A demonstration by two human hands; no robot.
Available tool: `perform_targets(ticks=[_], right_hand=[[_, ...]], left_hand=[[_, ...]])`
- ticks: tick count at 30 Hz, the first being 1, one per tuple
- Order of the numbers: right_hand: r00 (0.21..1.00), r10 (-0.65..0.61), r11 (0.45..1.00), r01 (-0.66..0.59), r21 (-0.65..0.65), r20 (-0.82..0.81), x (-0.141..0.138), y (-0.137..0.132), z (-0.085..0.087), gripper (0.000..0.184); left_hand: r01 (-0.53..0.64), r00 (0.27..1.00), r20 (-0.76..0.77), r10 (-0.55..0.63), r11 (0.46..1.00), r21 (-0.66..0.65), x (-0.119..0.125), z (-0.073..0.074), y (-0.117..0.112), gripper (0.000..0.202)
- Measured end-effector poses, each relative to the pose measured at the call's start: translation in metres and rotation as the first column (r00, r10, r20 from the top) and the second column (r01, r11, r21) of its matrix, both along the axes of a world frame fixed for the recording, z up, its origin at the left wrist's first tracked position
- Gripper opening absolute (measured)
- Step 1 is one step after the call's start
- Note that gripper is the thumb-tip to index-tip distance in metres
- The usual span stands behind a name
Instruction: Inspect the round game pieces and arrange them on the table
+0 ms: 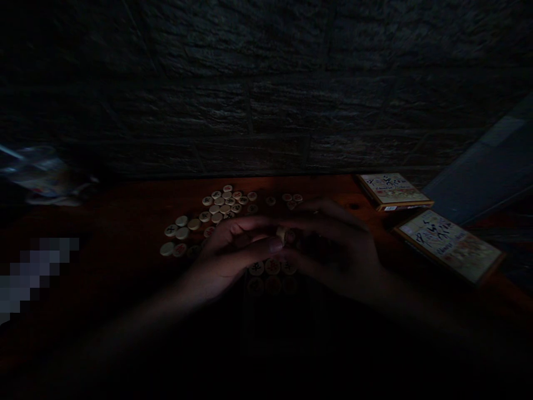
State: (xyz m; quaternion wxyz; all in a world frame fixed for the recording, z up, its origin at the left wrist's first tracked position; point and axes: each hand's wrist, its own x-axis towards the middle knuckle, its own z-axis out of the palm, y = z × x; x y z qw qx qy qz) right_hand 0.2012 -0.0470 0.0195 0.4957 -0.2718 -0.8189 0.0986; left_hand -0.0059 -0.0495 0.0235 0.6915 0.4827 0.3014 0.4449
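Two boxes (452, 244) read "Chinese"; left hand (227, 253) pinches disc (282, 235), grip of right hand (347, 241) unclear.

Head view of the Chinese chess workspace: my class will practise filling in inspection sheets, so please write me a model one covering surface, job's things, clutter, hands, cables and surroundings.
Surface: wooden table, reddish-brown, dimly lit.
Job's things: loose Chinese chess pieces beyond the left hand, some blank side up, others showing red or black characters; neat rows of pieces on the near side of the hands.
Clutter: far box and near box at right, both printed with characters; blurred see-through object at far left.
Hands: left pinches one piece; right hand close by, contact unclear.
Cables: nothing seen.
Surroundings: stone-block wall behind.
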Motion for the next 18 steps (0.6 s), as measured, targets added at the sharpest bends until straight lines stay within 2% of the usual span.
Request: perform_targets(ticks=[9, 14, 18], right_hand=[[1.0, 0.022, 1.0, -0.022, 0.009, -0.014, -0.002, 0.0004, -0.0018, 0.033], [1.0, 0.008, 1.0, -0.009, -0.007, -0.009, -0.0018, 0.0, -0.0015, 0.039], [1.0, -0.006, 1.0, 0.006, 0.002, 0.007, -0.001, -0.0002, -0.0006, 0.035]], left_hand=[[0.013, 1.0, -0.026, -0.013, 1.0, -0.014, 0.0017, -0.0011, 0.0009, 0.02], [-0.03, 0.999, -0.037, 0.029, 0.999, -0.025, 0.0023, -0.0001, -0.0004, 0.025], [-0.047, 0.999, -0.013, 0.047, 0.999, -0.023, 0.0014, 0.0004, -0.0012, 0.023]])
